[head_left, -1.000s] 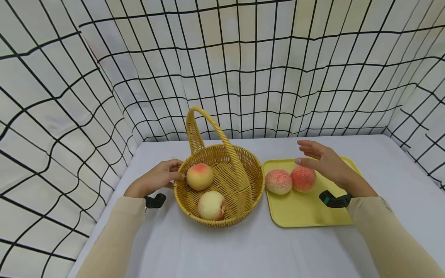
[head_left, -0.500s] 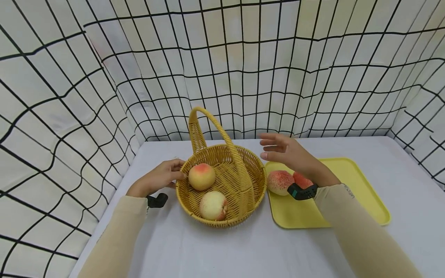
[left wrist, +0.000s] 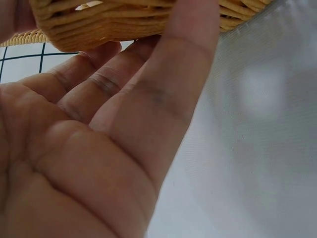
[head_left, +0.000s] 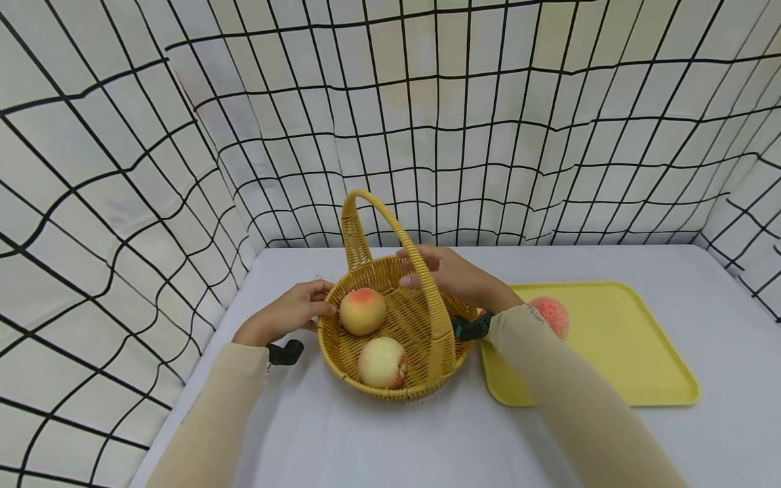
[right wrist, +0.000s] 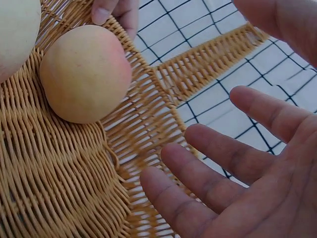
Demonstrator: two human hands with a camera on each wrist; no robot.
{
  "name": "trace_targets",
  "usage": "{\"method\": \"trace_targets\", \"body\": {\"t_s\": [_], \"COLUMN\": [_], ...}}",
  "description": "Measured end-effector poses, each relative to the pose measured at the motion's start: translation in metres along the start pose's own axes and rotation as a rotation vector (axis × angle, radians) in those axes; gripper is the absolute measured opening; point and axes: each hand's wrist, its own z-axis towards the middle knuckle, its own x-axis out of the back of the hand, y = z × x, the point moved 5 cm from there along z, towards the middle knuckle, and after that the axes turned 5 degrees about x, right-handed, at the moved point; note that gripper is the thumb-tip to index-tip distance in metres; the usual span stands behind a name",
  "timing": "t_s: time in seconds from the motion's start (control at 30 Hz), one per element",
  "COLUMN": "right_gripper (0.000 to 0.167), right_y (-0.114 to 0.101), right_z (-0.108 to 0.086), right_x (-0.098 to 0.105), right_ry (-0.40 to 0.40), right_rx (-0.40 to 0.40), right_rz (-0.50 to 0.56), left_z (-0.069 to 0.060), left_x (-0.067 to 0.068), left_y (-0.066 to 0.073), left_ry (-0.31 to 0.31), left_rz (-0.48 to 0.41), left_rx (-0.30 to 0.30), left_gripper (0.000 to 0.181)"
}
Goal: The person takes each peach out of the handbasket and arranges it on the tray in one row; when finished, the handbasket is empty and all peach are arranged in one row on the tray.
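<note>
Basket (head_left: 407,324), centre of head view, probably light, springy wicker; best held by handle (head_left: 436,308) or rim (head_left: 390,394). Left hand (head_left: 287,315) pinches rim, left side; right hand (head_left: 456,274) empty, fingers spread.

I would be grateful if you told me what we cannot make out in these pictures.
- Head view: part of the red peach on the yellow tray, hidden by the right sleeve.
- Head view: part of the right hand, behind the wicker handle.
- Left wrist view: most of the basket, cut off by the top edge.
- Right wrist view: part of the pale peach, cut off by the left edge.
</note>
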Motion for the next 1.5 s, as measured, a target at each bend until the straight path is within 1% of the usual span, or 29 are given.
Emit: {"method": "trace_targets", "body": {"t_s": [0.13, 0.3, 0.57, 0.7, 0.8, 0.9, 1.03, 1.17, 1.4, 1.5], "right_gripper": [0.07, 0.071, 0.07, 0.071, 0.074, 0.077, 0.078, 0.08, 0.082, 0.082], "right_y": [0.006, 0.013, 0.021, 0.029, 0.034, 0.041, 0.044, 0.04, 0.038, 0.037], "right_z": [0.018, 0.031, 0.053, 0.061, 0.064, 0.068, 0.07, 0.068, 0.067, 0.068], "right_x": [-0.012, -0.024, -0.044, -0.051, -0.056, -0.058, -0.059, -0.062, -0.064, -0.066], "right_ry": [-0.053, -0.096, -0.17, -0.189, -0.19, -0.197, -0.214, -0.235, -0.244, -0.253], "right_rx": [-0.024, -0.074, -0.119, -0.163, -0.205, -0.225, -0.202, -0.168, -0.138, -0.121], "right_rz": [0.011, 0.017, -0.064, -0.058, -0.004, 0.022, 0.019, 0.024, -0.045, -0.044], "left_z": [0.0, 0.0, 0.0, -0.001, -0.001, -0.002, -0.002, -0.001, -0.001, -0.002], "left_x": [0.0, 0.0, -0.002, -0.002, -0.002, -0.001, -0.001, -0.002, 0.0, 0.0], "left_y": [0.0, 0.001, 0.0, -0.001, 0.0, 0.001, 0.001, 0.001, 0.0, -0.002], "left_ry": [-0.001, 0.001, -0.005, -0.002, 0.003, 0.0, -0.006, -0.008, -0.007, -0.001], "left_rz": [-0.001, -0.003, -0.006, -0.002, -0.002, 0.002, 0.006, -0.002, 0.001, 0.004], "left_rx": [-0.001, 0.001, 0.002, 0.006, 0.008, 0.0, -0.009, -0.001, 0.012, 0.013], "left_gripper": [0.049, 0.047, 0.046, 0.046, 0.046, 0.047, 0.047, 0.047, 0.047, 0.047]}}
